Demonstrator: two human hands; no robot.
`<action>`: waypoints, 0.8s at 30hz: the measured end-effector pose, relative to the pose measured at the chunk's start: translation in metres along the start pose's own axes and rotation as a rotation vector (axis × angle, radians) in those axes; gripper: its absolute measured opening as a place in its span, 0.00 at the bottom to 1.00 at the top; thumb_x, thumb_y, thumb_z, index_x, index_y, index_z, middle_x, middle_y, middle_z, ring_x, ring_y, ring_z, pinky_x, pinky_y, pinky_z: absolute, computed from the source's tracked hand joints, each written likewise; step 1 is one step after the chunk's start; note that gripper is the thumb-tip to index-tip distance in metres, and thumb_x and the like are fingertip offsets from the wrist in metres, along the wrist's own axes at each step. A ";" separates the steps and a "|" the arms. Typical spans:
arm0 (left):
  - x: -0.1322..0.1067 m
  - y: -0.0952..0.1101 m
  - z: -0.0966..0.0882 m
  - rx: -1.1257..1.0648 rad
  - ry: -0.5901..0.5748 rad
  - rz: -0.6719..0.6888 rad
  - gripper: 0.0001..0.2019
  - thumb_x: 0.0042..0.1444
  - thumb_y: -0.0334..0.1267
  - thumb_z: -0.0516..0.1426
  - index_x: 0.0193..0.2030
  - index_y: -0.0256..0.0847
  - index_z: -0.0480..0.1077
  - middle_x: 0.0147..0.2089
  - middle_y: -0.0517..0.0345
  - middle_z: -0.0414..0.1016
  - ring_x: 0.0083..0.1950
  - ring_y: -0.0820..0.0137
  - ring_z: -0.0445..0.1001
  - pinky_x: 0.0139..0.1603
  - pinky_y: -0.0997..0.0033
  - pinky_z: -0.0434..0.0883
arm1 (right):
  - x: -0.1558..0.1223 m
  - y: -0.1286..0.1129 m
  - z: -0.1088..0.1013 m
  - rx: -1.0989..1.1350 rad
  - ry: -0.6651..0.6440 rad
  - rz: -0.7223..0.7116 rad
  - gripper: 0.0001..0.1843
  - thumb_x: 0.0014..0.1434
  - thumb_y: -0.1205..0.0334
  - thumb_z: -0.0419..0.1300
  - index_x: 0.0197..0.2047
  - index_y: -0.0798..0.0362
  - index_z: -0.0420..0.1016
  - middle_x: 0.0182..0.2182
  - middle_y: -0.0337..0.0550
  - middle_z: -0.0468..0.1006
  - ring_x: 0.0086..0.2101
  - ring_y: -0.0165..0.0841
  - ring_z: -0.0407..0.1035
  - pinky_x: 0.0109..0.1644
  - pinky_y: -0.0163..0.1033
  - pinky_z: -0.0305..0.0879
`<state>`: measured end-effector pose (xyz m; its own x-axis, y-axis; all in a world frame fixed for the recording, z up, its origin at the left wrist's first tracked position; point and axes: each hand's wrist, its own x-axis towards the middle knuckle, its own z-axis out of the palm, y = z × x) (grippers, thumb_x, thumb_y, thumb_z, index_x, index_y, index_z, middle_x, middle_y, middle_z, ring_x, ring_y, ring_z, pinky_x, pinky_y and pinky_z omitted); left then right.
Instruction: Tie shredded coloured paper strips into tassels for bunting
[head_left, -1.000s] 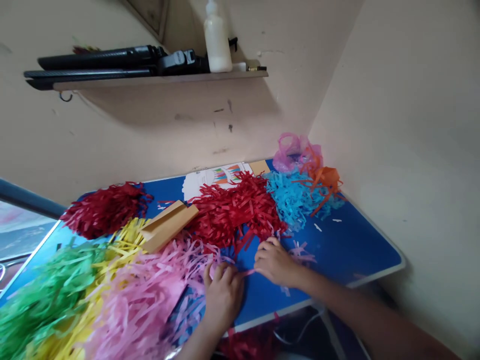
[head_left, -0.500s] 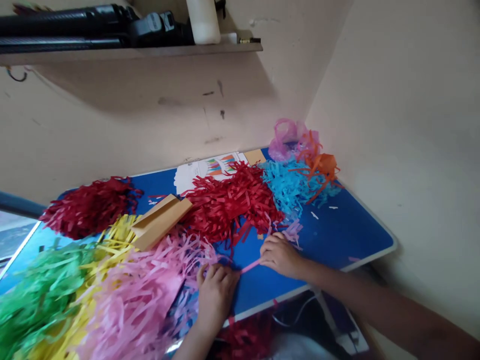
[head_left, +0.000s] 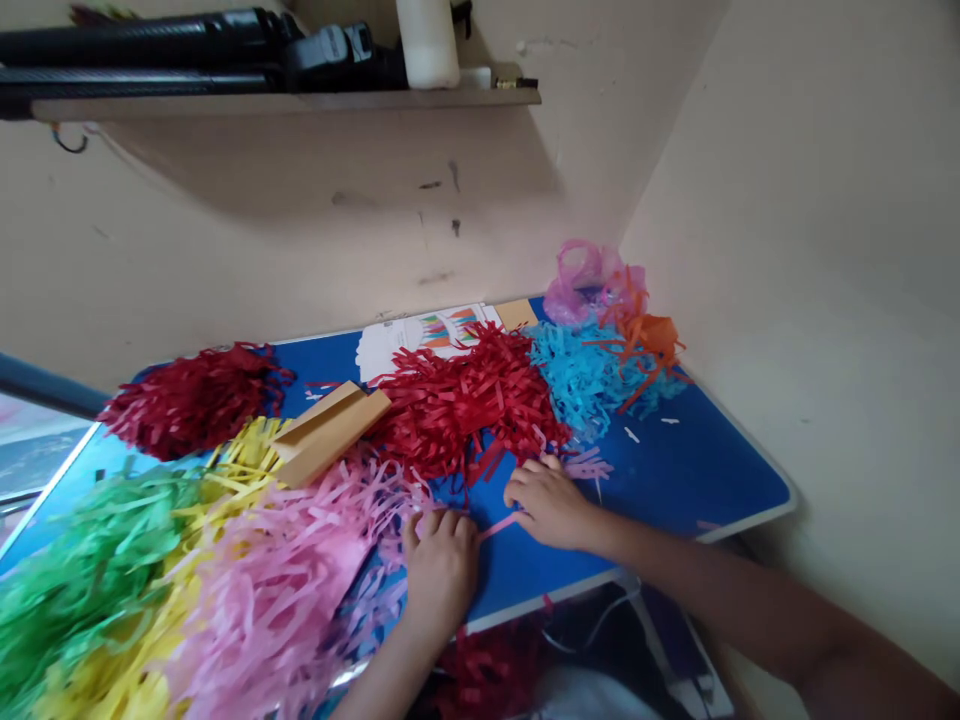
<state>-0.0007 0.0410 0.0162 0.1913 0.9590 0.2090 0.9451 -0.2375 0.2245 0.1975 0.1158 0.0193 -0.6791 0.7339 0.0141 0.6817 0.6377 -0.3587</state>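
Observation:
A narrow pink paper strip [head_left: 498,526] stretches low over the blue table [head_left: 720,470] between my two hands. My left hand [head_left: 441,560] closes on its left end, beside the pink fringed paper [head_left: 300,560]. At the other end my right hand [head_left: 551,503] has its fingers closed on the strip. Lilac paper fringe [head_left: 589,464] shows just behind the right hand, and its link to the strip is hidden. Beyond both hands lies a heap of red fringed paper [head_left: 465,405].
Green fringe [head_left: 82,560] and yellow fringe [head_left: 150,640] spread at the left, near another red bundle [head_left: 195,400]. A folded tan card [head_left: 330,435] rests behind the pink fringe. Blue fringe [head_left: 577,375], orange fringe [head_left: 649,345] and a pink plastic bag [head_left: 581,280] fill the back right. A shelf [head_left: 300,105] overhangs.
My right hand has shifted slightly left, nearer my left hand, and the strip between them shows shorter. The camera view has turned a little to the left.

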 end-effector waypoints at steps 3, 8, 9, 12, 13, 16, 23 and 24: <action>-0.007 -0.002 0.006 -0.007 0.079 0.102 0.13 0.56 0.28 0.59 0.42 0.53 0.77 0.38 0.60 0.79 0.47 0.60 0.72 0.58 0.50 0.54 | 0.000 -0.003 -0.003 -0.096 -0.021 -0.213 0.05 0.62 0.66 0.59 0.35 0.51 0.76 0.35 0.43 0.79 0.43 0.38 0.64 0.48 0.47 0.49; -0.016 -0.002 0.023 -0.109 0.189 0.134 0.13 0.57 0.29 0.58 0.43 0.50 0.77 0.39 0.61 0.81 0.49 0.61 0.73 0.66 0.48 0.45 | 0.001 0.000 0.010 -0.311 0.089 -0.466 0.11 0.67 0.68 0.53 0.33 0.56 0.74 0.32 0.42 0.78 0.41 0.37 0.64 0.50 0.49 0.50; -0.015 -0.002 0.024 -0.124 0.208 0.132 0.12 0.57 0.29 0.57 0.43 0.49 0.77 0.39 0.61 0.81 0.49 0.61 0.73 0.67 0.47 0.44 | 0.002 0.000 0.013 -0.327 0.109 -0.477 0.12 0.66 0.69 0.53 0.33 0.56 0.74 0.31 0.42 0.77 0.40 0.36 0.64 0.49 0.49 0.50; -0.013 -0.002 0.017 -0.136 0.269 0.118 0.12 0.60 0.30 0.55 0.42 0.50 0.77 0.38 0.62 0.82 0.47 0.62 0.74 0.68 0.48 0.42 | 0.003 -0.008 0.012 -0.276 0.164 -0.434 0.11 0.66 0.67 0.54 0.31 0.54 0.74 0.30 0.40 0.78 0.40 0.35 0.65 0.48 0.48 0.51; -0.013 -0.002 0.012 -0.136 0.294 0.112 0.12 0.61 0.30 0.54 0.41 0.50 0.78 0.38 0.62 0.82 0.47 0.62 0.75 0.68 0.49 0.41 | 0.001 -0.014 0.008 -0.227 0.180 -0.404 0.12 0.65 0.66 0.55 0.31 0.54 0.74 0.31 0.40 0.79 0.40 0.35 0.65 0.48 0.48 0.51; -0.019 -0.003 -0.009 -0.140 0.383 0.099 0.13 0.64 0.33 0.51 0.39 0.50 0.77 0.39 0.62 0.83 0.47 0.62 0.76 0.69 0.49 0.40 | -0.010 -0.038 -0.014 0.022 0.215 -0.277 0.12 0.64 0.63 0.57 0.29 0.52 0.76 0.31 0.38 0.81 0.37 0.33 0.67 0.50 0.48 0.51; -0.026 -0.001 -0.064 -0.193 0.461 0.286 0.12 0.66 0.37 0.51 0.39 0.51 0.76 0.33 0.67 0.83 0.43 0.68 0.77 0.69 0.51 0.42 | -0.004 -0.057 -0.046 1.084 -0.218 0.051 0.22 0.60 0.45 0.58 0.29 0.55 0.80 0.27 0.40 0.79 0.30 0.31 0.68 0.38 0.38 0.60; -0.024 -0.001 -0.069 -0.183 0.465 0.315 0.12 0.66 0.36 0.51 0.39 0.50 0.76 0.33 0.68 0.83 0.42 0.68 0.77 0.69 0.51 0.42 | 0.000 -0.057 -0.044 1.255 -0.313 0.093 0.23 0.56 0.42 0.61 0.27 0.56 0.79 0.25 0.40 0.77 0.27 0.29 0.66 0.34 0.36 0.60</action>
<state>-0.0240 0.0078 0.0763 0.2800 0.6790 0.6787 0.7926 -0.5624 0.2356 0.1703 0.0896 0.0806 -0.7938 0.5692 -0.2144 0.1260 -0.1910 -0.9735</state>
